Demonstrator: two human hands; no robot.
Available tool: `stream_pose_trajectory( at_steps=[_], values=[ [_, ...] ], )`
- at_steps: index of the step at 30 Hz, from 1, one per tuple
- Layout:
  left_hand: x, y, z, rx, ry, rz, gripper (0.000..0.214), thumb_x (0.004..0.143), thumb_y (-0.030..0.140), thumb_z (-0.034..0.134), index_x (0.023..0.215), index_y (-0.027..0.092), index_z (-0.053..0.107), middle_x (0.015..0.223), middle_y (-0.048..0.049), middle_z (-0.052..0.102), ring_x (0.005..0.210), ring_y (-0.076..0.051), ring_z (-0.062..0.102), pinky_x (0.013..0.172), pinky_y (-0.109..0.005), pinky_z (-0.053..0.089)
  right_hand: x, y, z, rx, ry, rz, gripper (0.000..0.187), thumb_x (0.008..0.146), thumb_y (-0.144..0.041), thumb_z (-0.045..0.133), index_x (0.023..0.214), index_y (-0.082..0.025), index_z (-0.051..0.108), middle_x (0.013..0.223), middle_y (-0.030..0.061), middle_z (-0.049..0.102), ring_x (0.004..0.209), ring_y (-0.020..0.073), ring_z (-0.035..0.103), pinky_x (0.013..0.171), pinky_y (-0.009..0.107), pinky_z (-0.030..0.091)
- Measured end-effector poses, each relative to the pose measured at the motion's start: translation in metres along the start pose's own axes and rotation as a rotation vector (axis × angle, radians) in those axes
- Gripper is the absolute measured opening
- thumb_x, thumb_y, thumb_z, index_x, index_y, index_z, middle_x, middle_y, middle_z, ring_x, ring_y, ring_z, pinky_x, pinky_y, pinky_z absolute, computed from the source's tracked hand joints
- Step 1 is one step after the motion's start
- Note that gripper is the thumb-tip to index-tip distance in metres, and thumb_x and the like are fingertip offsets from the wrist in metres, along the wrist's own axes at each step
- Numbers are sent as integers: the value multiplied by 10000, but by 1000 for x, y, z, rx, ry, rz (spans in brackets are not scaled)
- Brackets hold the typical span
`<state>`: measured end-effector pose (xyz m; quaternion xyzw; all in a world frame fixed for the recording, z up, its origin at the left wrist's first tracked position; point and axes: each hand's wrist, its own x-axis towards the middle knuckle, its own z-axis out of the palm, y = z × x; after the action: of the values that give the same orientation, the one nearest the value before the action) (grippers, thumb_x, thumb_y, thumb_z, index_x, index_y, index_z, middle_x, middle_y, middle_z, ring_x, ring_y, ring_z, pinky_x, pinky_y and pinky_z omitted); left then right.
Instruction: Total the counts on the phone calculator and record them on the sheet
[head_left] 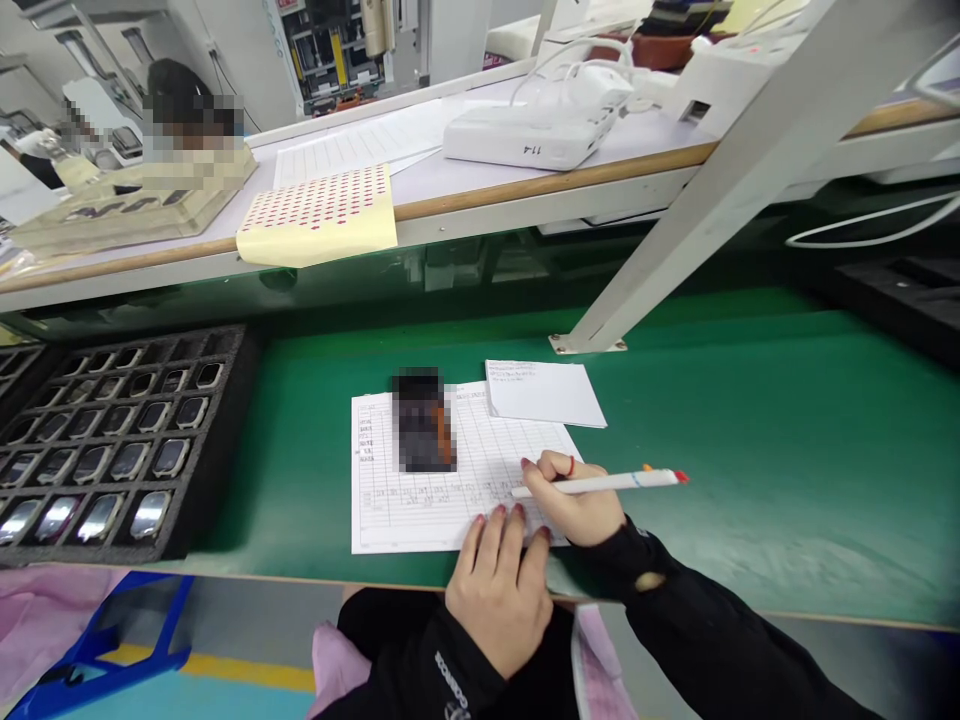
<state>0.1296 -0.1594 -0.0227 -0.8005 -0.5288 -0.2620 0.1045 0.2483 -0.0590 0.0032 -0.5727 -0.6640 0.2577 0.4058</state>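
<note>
Head view: the relation I judge decisive is pen tip to sheet. The pen [626, 481] lies across the right hand [585, 508], its long axis running roughly left to right, with the writing end at left and the red end at right. The sheet [379, 530] spreads left and far of that hand, its near right part under both hands. I see the tip at a low row of small marks on the grid, but cannot tell whether it touches.

The right hand is nearer the pen, closed around it in a writing grip. I have the left hand [502, 595] laid flat on the sheet's near edge, fingers extended and slightly parted, gripping nothing, its fingertips just beside the tip.

A dark, blurred object [421, 420] rests on the sheet's far left part; a pad [546, 395] overlaps its far right corner. All lie on the green bench [780, 490]. At left I see a black tray [214, 470] with framed pieces in its cells. Beyond, a shelf [480, 200] carries a white box [510, 140] and a yellow sticker sheet [322, 240]; a person [180, 90] is at far left.
</note>
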Motion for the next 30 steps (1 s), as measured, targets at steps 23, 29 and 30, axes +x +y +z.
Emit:
stream_pose_trajectory(
  at_steps=[23, 29, 30],
  values=[
    [1, 1, 0, -1, 1, 2, 422, 848, 266, 513, 1257, 186, 582, 1342, -58, 552, 1266, -219, 477, 1085, -364, 348, -1, 3, 0, -25, 51, -34, 393, 794, -298, 499, 513, -216, 238, 466, -68, 248, 459, 83, 266, 482, 245, 284],
    [1, 1, 0, 0, 4, 0, 423, 848, 265, 517, 1258, 183, 581, 1348, -64, 547, 1265, -221, 477, 1083, -367, 350, 0, 7, 0, -42, 40, -70, 377, 770, -285, 502, 506, -217, 242, 454, -68, 249, 444, 82, 256, 462, 240, 283],
    [1, 1, 0, 0, 6, 1, 421, 848, 262, 515, 1256, 182, 582, 1346, -65, 549, 1265, -220, 478, 1082, -366, 351, -1, 7, 0, -42, 36, -72, 375, 768, -283, 501, 505, -218, 242, 453, -68, 247, 443, 82, 256, 461, 240, 282]
  ],
)
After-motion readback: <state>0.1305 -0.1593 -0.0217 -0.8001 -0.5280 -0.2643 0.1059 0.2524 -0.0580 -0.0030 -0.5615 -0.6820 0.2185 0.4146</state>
